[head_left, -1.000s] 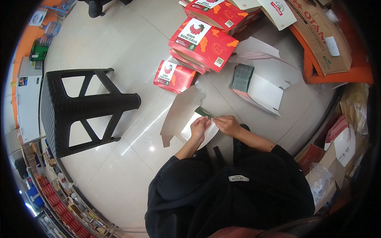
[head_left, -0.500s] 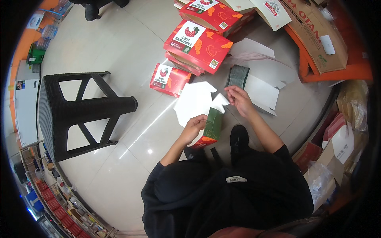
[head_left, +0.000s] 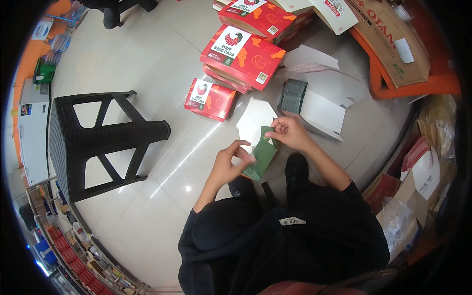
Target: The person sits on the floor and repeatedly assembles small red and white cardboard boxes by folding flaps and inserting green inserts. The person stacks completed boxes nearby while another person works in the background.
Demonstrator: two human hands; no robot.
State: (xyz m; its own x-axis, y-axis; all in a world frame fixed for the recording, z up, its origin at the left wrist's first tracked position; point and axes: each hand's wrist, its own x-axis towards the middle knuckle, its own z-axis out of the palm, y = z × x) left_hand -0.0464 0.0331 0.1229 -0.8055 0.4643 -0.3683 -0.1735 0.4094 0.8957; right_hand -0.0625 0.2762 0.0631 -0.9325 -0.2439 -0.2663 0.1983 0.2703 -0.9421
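Observation:
I hold a flat green carton blank [head_left: 262,156] between both hands above the tiled floor. My left hand [head_left: 229,162] pinches its lower left edge. My right hand [head_left: 289,132] grips its upper end, fingers curled on a white flap. A white unfolded blank [head_left: 254,119] lies on the floor just beyond the hands. A dark stack of flat blanks [head_left: 293,96] sits past my right hand, beside white cardboard sheets [head_left: 322,110].
Red food boxes [head_left: 242,56] are piled ahead, with a small red box [head_left: 209,99] nearer. A black plastic stool [head_left: 101,140] lies on its side to the left. Brown cartons [head_left: 393,39] and an orange shelf stand at right; bags and boxes [head_left: 413,182] crowd the right edge.
The green carton blank has turned from upright to slanted between the hands. My right hand came back from the stack of blanks and took hold of its upper end.

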